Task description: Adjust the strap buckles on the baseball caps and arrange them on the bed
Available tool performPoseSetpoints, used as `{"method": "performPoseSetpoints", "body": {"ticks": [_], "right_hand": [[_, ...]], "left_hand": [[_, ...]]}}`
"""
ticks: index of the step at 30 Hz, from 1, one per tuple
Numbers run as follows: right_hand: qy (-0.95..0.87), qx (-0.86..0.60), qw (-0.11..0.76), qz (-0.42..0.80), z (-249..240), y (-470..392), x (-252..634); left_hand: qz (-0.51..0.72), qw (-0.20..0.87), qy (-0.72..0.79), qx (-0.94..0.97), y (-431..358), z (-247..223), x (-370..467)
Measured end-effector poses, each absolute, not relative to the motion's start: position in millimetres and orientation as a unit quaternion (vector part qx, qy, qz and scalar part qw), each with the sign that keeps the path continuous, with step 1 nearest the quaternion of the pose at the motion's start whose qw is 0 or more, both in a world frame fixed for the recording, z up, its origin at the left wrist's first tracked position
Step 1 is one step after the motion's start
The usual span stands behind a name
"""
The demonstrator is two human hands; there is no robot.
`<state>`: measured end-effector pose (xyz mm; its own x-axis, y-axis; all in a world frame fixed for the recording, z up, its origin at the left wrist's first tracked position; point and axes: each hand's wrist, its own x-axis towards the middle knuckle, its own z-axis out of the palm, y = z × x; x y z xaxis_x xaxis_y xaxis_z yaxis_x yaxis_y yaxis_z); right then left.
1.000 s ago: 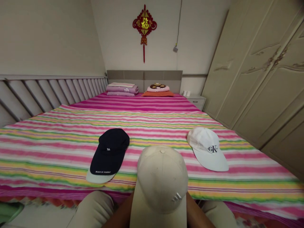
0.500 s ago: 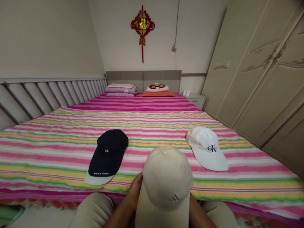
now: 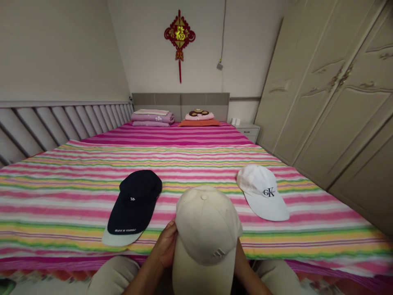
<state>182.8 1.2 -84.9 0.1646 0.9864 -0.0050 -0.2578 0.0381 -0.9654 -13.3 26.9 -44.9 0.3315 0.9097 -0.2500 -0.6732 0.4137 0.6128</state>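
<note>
A beige baseball cap [image 3: 207,229] with a small striped emblem faces me, brim toward my body, at the front edge of the bed. My left hand [image 3: 167,242] grips its left side, fingers closed at the edge of the crown. At the cap's right side is my right hand [image 3: 239,256], holding it from behind; its fingers are mostly hidden by the cap. A black cap [image 3: 136,200] with a pale brim edge lies to the left on the bedspread. To the right rests a white cap [image 3: 260,190] with dark letters on its front.
The caps lie on a bed with a striped bedspread [image 3: 196,159]. Folded bedding [image 3: 153,117] and a pillow stack [image 3: 199,119] sit by the headboard [image 3: 153,100]. A metal railing [image 3: 67,123] runs along the left, a wardrobe [image 3: 313,106] along the right, near a nightstand [image 3: 250,132].
The view has shifted slightly, moving the scene left. The beige cap stays between both hands, a little higher in view, and more of my left hand shows. The other two caps stay in place.
</note>
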Motion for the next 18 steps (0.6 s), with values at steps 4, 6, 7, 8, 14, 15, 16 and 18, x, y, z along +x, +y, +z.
{"method": "performPoseSetpoints", "body": {"ticks": [4,6,7,8,14,15,16,18], "right_hand": [[-0.330,-0.435,0.606,0.578,-80,-13,193],[-0.280,-0.394,0.609,0.629,-74,-22,198],[-0.267,-0.376,0.609,0.646,-72,-27,199],[-0.267,-0.365,0.605,0.655,-69,-32,199],[-0.310,-0.363,0.571,0.668,-65,-44,190],[-0.300,-0.361,0.578,0.667,-65,-41,190],[-0.288,-0.360,0.585,0.667,-65,-37,191],[-0.261,-0.361,0.600,0.664,-63,-25,196]], "left_hand": [[0.507,0.791,0.294,0.176,37,-47,-13],[0.505,0.796,0.294,0.158,44,-52,-10],[0.503,0.799,0.293,0.152,47,-54,-8],[0.501,0.801,0.292,0.148,51,-57,-6],[0.495,0.807,0.282,0.155,78,-75,8],[0.495,0.808,0.280,0.156,82,-76,10],[0.494,0.807,0.280,0.159,87,-76,13],[0.496,0.800,0.289,0.176,97,-72,20]]}}
